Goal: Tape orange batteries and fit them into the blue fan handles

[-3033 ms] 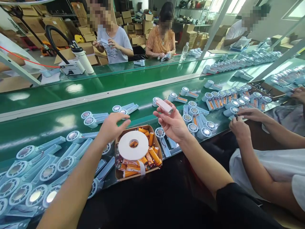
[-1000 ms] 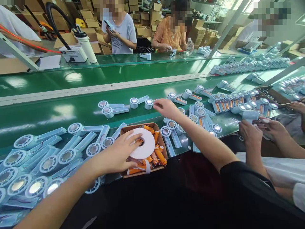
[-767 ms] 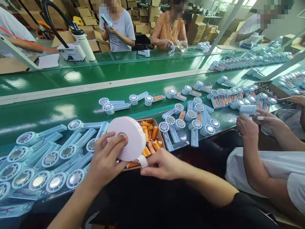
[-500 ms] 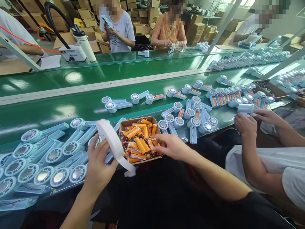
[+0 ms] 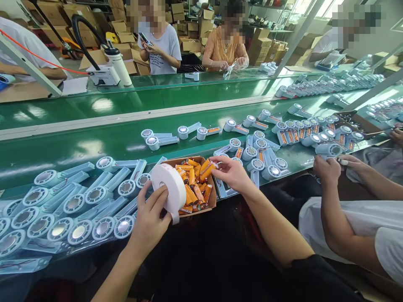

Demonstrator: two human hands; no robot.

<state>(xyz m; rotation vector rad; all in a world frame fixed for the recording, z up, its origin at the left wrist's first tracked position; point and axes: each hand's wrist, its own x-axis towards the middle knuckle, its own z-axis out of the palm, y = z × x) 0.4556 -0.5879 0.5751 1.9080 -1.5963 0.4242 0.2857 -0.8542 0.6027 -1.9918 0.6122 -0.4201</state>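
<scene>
Busy in both hands here! Closed in the left hand (image 5: 153, 209): a wide white roll of tape (image 5: 174, 186), gripped with fingers through the core, loose end curling below. Pinched between thumb and fingertips of the right hand (image 5: 233, 173): an orange-wrapped cylindrical cell (image 5: 207, 169), up at the far right corner of a brown cardboard box (image 5: 213, 197). Hard to tell whether clear of the loose orange cells (image 5: 191, 193) beneath. No white strip visible on the held cell; by the look of it, early going with this one.

And for progress? Plenty of orange showing in the handles of pale blue plastic housings with round heads (image 5: 285, 133) off to the right, and in several along the green belt (image 5: 63, 152). Over to the left, a large crowd of matching housings with open handles (image 5: 94, 195) on the glossy green surface (image 5: 204, 153), no orange visible in those handles. Judging by that crowd and the well-filled box, much left to do. Farther right, in a co-worker's hands (image 5: 327, 168), another pale blue housing (image 5: 329, 149).
</scene>
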